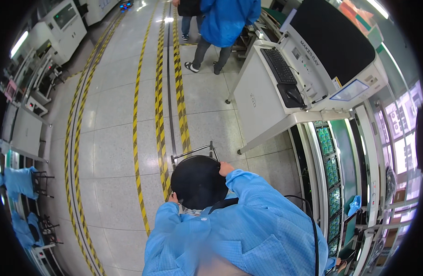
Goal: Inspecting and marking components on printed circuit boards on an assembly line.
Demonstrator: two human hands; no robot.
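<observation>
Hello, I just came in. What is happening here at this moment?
A person in a blue coat holds a round black stool seat with both hands: the left hand at its lower left edge, the right hand at its upper right edge. It is over the tiled floor, beside the yellow-black stripes. A machine with a keyboard stands to the right. Another person stands further up the aisle.

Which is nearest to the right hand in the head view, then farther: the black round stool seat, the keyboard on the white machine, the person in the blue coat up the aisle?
From the right hand:
1. Black round stool seat, touching the hand, just to its left.
2. Keyboard, up and to the right on the white machine.
3. Person in the blue coat, farthest, at the top of the aisle.
</observation>
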